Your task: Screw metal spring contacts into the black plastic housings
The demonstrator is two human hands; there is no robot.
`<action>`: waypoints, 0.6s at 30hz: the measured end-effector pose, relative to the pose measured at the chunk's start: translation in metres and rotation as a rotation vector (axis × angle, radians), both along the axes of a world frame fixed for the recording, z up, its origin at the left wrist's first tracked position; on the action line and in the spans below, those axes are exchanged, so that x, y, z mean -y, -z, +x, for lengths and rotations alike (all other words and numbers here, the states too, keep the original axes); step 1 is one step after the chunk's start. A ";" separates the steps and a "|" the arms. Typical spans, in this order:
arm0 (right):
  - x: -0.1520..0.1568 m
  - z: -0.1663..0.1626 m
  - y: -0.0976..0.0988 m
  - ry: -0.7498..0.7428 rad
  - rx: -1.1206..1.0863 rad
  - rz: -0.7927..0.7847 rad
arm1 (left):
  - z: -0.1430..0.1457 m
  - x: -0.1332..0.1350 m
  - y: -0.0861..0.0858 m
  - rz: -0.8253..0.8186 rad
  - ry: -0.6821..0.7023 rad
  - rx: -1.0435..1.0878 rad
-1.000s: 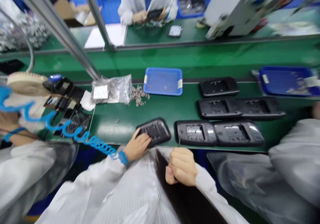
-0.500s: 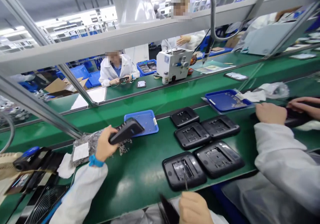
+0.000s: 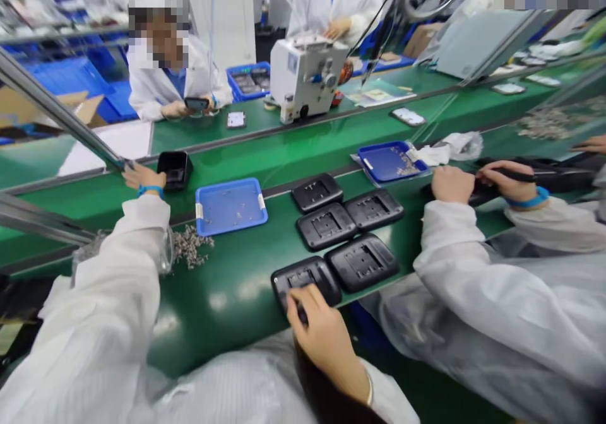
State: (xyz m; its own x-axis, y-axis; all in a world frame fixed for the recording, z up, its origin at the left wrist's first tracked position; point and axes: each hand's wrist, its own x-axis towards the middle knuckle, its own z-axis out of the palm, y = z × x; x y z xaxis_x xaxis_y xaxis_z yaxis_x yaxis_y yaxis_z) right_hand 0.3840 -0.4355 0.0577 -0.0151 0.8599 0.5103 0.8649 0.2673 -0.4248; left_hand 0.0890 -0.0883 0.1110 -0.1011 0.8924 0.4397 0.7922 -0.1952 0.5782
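Since the earlier frame, the black plastic housing (image 3: 174,170) has travelled from above the light-blue tray (image 3: 231,212) to the green strip (image 3: 293,156) beyond the near bench, and the left hand (image 3: 146,176) has reached out with it. That hand is now spread, fingers extended, with no grip around the housing, which sits just to its right, by the thumb side; whether the thumb touches it is unclear. Below the outstretched arm, a loose heap of small metal parts (image 3: 189,246) lies left of the tray's near corner.

Meanwhile the right hand (image 3: 319,329) has come up over the near edge of the closest recessed housing (image 3: 322,277), its fingers curled around a dark-handled tool (image 3: 302,315); the tip is hidden. Four similar housings (image 3: 363,262) lie behind and to the right of that one.
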 end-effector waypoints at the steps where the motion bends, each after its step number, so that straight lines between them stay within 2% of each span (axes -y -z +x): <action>1: -0.001 0.002 0.008 0.067 0.039 -0.052 | 0.000 0.011 0.010 -0.018 -0.033 -0.009; 3: -0.001 0.004 0.026 0.192 0.162 -0.139 | 0.009 0.056 0.036 -0.053 -0.057 -0.036; 4: -0.001 0.003 0.034 0.240 0.228 -0.189 | 0.018 0.090 0.049 -0.067 -0.011 -0.071; 6: 0.002 -0.005 0.047 0.295 0.318 -0.308 | 0.039 0.172 0.075 -0.151 0.195 -0.123; 8: 0.008 -0.019 0.049 0.169 0.267 -0.417 | 0.054 0.255 0.099 -0.265 0.372 -0.119; 10: 0.011 -0.037 0.042 -0.126 0.121 -0.470 | 0.055 0.315 0.118 -0.339 0.409 -0.058; 12: 0.000 -0.053 0.028 -0.414 -0.004 -0.474 | 0.045 0.345 0.132 -0.375 0.392 -0.049; 13: -0.012 -0.060 0.020 -0.489 -0.038 -0.464 | 0.037 0.349 0.136 -0.380 0.379 -0.060; 14: -0.031 -0.064 0.012 -0.495 -0.060 -0.454 | 0.030 0.348 0.139 -0.378 0.367 -0.077; 16: -0.081 -0.069 0.000 -0.379 -0.090 -0.448 | 0.020 0.339 0.140 -0.354 0.347 -0.101; 18: -0.139 -0.070 -0.004 -0.054 -0.048 -0.566 | 0.016 0.327 0.139 -0.301 0.335 -0.105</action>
